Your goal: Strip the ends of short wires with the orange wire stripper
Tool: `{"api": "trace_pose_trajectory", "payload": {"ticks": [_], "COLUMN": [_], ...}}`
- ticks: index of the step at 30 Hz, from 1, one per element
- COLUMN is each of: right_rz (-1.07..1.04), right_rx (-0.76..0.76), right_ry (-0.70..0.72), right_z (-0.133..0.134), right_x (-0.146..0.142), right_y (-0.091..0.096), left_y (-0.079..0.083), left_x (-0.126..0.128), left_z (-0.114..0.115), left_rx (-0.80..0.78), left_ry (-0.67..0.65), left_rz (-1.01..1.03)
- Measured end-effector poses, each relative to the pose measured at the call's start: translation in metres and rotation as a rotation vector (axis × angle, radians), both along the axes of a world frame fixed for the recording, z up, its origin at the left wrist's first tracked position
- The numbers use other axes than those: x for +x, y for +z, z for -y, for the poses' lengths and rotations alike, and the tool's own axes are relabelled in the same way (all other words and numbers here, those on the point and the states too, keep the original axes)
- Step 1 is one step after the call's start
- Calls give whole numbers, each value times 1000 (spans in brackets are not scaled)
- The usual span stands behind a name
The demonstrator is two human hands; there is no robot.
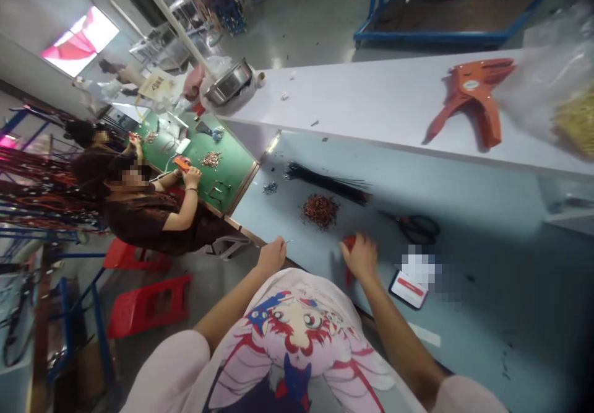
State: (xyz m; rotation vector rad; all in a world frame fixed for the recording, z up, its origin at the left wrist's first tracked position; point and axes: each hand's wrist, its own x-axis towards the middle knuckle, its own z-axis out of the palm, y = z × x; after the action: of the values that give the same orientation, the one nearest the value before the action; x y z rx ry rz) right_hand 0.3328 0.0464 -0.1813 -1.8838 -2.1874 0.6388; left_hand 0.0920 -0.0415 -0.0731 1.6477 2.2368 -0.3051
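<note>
The left hand (271, 256) grips a thin wire end (288, 241) pinched between its fingertips, while the right hand (358, 257) closes around a red piece (349, 243) above the pale blue desk (487, 264), near a pile of red terminals (320, 210).

interior lighting is bright and fairly even. strongest source is a glaring white-and-pink window panel (78, 41) at upper left, burnt out to near white. a broad soft shadow lies along the pale blue workbench top (468, 239), below the long white shelf board (371, 97). a crumpled clear plastic bag (542, 72) shows a milky sheen. the small red item (349, 258) in the right hand (361, 257) is slightly blurred. straight edges bow and tilt toward the frame borders, the right corners darken, and square pixelated patches obscure parts of the scene.
</note>
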Motion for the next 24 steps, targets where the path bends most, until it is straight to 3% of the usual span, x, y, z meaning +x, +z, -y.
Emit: {"api": "trace_pose_trajectory", "payload": {"ticks": [3, 6, 9, 13, 16, 21, 24], "right_rz": [75, 144, 180, 171, 145, 38, -347], "right_rx": [27, -3, -5, 29, -32, -192, -332], "right_ry": [-18, 36, 37, -77, -143, -316, -551], "right_z": [43, 66, 71, 66, 66, 55, 42], "right_x": [1, -4, -6, -7, -11, -19, -21], "right_y": [-4, -9, -13, -14, -10, 3, 18], "left_y": [8, 20, 35, 47, 42, 14, -3], "left_x": [-3, -6, -10, -20, -31, -47, -53], "left_z": [-7, -18, -30, -41, -46, -51, -52], "left_rx": [32, 106, 218, 344, 383, 369, 355], "left_ry": [-44, -101, -146, -155, -107, -26, 8], "left_rz": [4, 3, 4, 45, 126, 349, 500]}}
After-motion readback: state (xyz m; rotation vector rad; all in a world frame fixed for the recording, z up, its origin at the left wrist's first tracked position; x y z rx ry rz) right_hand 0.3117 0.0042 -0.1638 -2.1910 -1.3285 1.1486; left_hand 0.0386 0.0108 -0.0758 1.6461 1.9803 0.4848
